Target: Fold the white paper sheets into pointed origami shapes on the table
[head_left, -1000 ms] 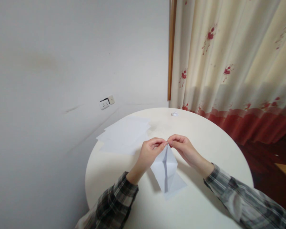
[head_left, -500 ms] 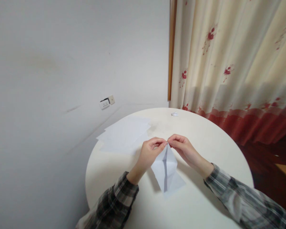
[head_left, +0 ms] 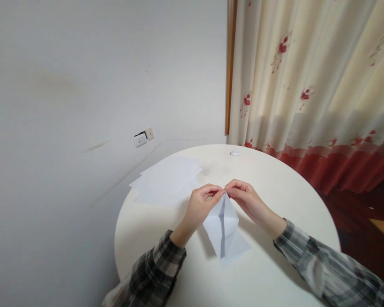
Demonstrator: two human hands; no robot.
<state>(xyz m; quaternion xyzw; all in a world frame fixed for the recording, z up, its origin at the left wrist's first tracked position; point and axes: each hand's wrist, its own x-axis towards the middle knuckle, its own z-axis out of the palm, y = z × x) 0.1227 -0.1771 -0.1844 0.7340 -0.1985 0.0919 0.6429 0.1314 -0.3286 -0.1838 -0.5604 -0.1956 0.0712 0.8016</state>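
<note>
A folded sheet of white paper (head_left: 222,228) is held up over the round table, its pointed top pinched between both hands. Creases run down its middle and across it, and its lower part spreads towards me. My left hand (head_left: 203,202) is closed, thumb and fingertips gripping the tip from the left. From the right, my right hand (head_left: 248,200) pinches the same tip, its fingertips touching or almost touching the left ones. The exact fold under the fingertips is hidden.
Several loose white sheets (head_left: 169,179) lie overlapping at the left of the round white table (head_left: 291,204). A crumpled bit of paper (head_left: 234,153) lies near the far edge. Beyond stand a wall with a socket (head_left: 140,140) and a flowered curtain (head_left: 284,94).
Almost nothing differs. Both hands keep their pinch on the tip, and the lower right part of the folded paper has spread very slightly to the right.
</note>
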